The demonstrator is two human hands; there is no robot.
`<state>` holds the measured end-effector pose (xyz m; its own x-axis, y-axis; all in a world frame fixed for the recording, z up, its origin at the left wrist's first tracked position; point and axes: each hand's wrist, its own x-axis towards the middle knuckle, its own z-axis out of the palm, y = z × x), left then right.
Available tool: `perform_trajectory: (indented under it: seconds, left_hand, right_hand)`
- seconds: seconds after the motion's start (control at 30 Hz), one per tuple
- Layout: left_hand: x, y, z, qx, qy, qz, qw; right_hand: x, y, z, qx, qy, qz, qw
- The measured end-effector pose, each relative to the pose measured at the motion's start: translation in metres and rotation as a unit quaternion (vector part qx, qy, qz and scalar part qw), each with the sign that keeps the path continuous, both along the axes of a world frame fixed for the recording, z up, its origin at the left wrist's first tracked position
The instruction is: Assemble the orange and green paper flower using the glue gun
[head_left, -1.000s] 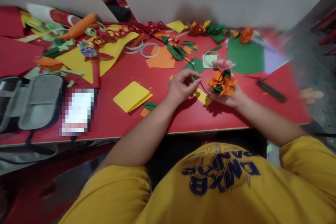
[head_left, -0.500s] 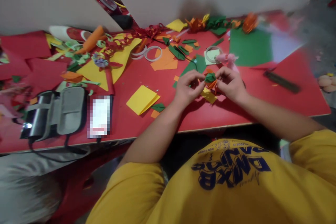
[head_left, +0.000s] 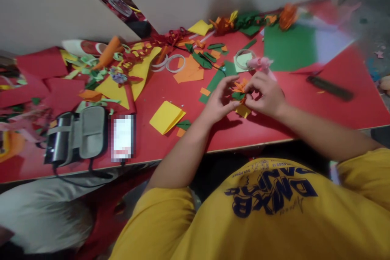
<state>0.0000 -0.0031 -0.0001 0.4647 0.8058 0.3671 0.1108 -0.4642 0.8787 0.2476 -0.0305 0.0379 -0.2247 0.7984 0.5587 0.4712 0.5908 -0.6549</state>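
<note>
Folded yellow sq (head_left: pixel 166 116), grey pouch (head_left: pixel 81 134) w/ phone (head_left: pixel 123 137) beside, green sheet (head_left: pixel 289 48), tape rings (head_left: pixel 170 63), black ruler (head_left: pixel 330 88)

Craft room — red table (head_left: pixel 183 138), cut coloured paper (head_left: pixel 166 116), tape rings (head_left: pixel 175 63)

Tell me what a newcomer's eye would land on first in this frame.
Both hands meet at the middle of the red table: the left hand and right hand pinch a small orange and green paper flower between them. Behind them lies a litter of paper scraps, with a big green sheet at the far right and a yellow folded square near the left arm. A grey pouch sits at the near left edge.
</note>
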Motion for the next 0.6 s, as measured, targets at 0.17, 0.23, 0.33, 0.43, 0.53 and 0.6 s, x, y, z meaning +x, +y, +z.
perform_trajectory:
  seconds: [0.17, 0.23, 0.33, 0.43, 0.53, 0.6]
  left_hand:
    - [0.0023, -0.0002, -0.0066, -0.058, -0.02, -0.033, 0.998]
    - [0.0054, 0.0006, -0.0091, -0.068, -0.036, -0.019, 0.997]
    - [0.0086, 0.0034, -0.0103, -0.073, -0.073, -0.03, 0.994]
    - [0.0078, 0.0065, -0.0069, -0.079, -0.086, -0.032, 0.993]
    - [0.0055, 0.0081, -0.0029, -0.086, -0.079, -0.018, 0.993]
    - [0.0048, 0.0086, -0.0022, -0.092, -0.081, -0.012, 0.992]
  right_hand:
    - [-0.0002, -0.0008, -0.0002, -0.007, -0.047, -0.017, 0.999]
    - [0.0003, -0.0012, 0.0002, -0.015, -0.06, -0.02, 0.998]
    - [0.0015, -0.0026, 0.0013, -0.025, -0.061, -0.004, 0.998]
    - [0.0035, -0.0036, 0.0028, -0.015, -0.035, 0.018, 0.999]
    - [0.0067, -0.0022, 0.005, 0.025, 0.008, 0.041, 0.999]
    - [0.009, -0.0002, 0.0071, 0.053, 0.036, 0.05, 0.997]
